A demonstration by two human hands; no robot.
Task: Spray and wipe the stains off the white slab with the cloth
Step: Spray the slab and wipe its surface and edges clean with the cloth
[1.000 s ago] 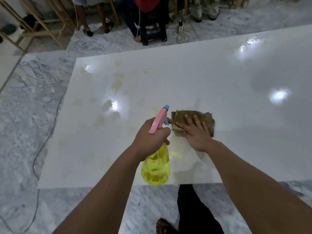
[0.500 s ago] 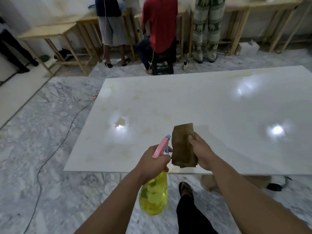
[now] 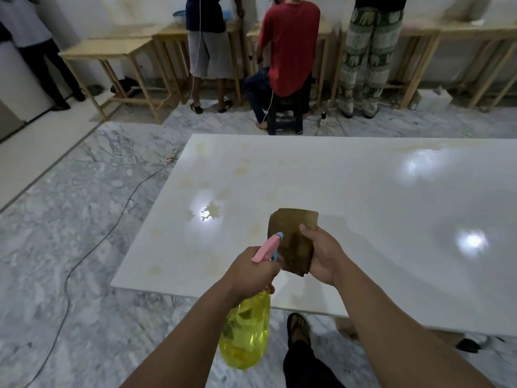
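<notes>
A large glossy white slab (image 3: 363,208) lies low over the marble floor, with pale yellowish stains (image 3: 215,211) scattered over its left half. My left hand (image 3: 251,268) grips the neck of a yellow spray bottle (image 3: 246,331) with a pink trigger head, held just in front of the slab's near edge. My right hand (image 3: 321,256) holds a folded brown cloth (image 3: 293,239) upright in the air above the slab, thumb across its front. The cloth is off the surface.
A black cable (image 3: 92,247) runs across the marble floor left of the slab. Three people (image 3: 288,51) are at wooden benches (image 3: 112,51) along the far wall, one seated on a dark stool (image 3: 285,119). My sandalled foot (image 3: 299,329) is at the slab's near edge.
My right hand lifted the cloth off the slab, where it had been pressed flat, and now holds it upright. The view tilted up and drew back from the slab.
</notes>
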